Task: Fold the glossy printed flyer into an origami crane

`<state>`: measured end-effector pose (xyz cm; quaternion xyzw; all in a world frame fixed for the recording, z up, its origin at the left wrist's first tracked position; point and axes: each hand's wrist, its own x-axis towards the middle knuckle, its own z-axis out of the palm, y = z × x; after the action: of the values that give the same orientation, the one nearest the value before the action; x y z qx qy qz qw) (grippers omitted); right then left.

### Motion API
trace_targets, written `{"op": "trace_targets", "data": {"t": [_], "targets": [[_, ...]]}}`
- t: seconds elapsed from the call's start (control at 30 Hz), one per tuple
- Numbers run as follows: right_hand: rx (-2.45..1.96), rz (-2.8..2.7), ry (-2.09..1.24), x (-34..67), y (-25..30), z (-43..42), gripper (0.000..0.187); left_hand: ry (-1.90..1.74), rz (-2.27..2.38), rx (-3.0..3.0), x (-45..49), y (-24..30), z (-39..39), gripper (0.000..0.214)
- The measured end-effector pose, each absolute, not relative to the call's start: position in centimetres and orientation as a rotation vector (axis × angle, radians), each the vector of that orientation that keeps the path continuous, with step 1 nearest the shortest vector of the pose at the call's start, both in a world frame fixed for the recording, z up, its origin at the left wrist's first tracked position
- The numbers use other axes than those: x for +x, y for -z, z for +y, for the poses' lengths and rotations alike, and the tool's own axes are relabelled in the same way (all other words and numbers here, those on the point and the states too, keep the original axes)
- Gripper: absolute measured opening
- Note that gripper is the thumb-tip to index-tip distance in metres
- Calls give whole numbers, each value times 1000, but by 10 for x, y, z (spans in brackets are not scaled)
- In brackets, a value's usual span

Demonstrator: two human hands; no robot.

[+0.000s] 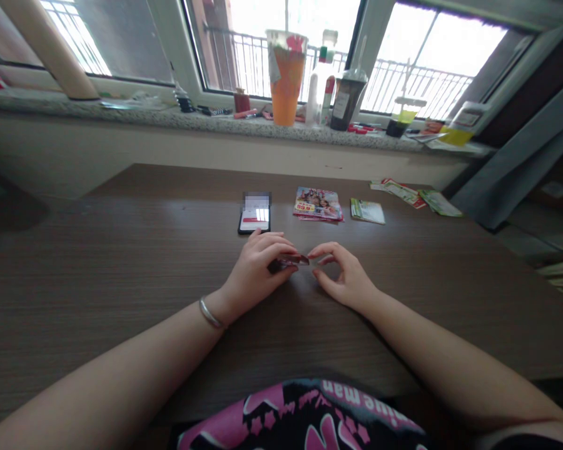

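Note:
My left hand [265, 259] is closed around a thin, flat reddish-brown piece [296, 259], thumb below and fingers above. Most of that piece is hidden by the fingers, so its kind does not show. Its free end points toward my right hand [340, 275], whose thumb and index finger are apart in a curve. The right index fingertip is close beside that end; I cannot tell whether they touch. Just beyond my left hand lies a phone [254, 219] with its screen lit. A colourful printed leaflet stack [318, 204] lies beyond the gap between my hands.
Right of the leaflets are a small green-and-white packet [367, 211] and several printed wrappers [403, 192] on the brown table [122, 250]. Along the granite windowsill [136, 112] stand a tall cup of orange drink [286, 81], a dark cup [347, 100] and bottles.

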<state>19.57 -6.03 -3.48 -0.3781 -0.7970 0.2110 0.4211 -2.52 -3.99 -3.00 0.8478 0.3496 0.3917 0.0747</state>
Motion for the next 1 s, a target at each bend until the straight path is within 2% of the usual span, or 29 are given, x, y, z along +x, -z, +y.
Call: {"op": "trace_targets", "data": {"t": [0.4, 0.57, 1.0], "targets": [[-941, -2053, -273, 190, 28, -59, 5, -1220, 1011, 2438, -21, 27, -46, 19], [-907, -2030, -221, 191, 28, -60, 4, -1259, 959, 2438, -20, 26, -46, 13], [-1005, -2077, -7, 196, 22, -63, 7, -1277, 905, 2542, -21, 25, -49, 22]]}}
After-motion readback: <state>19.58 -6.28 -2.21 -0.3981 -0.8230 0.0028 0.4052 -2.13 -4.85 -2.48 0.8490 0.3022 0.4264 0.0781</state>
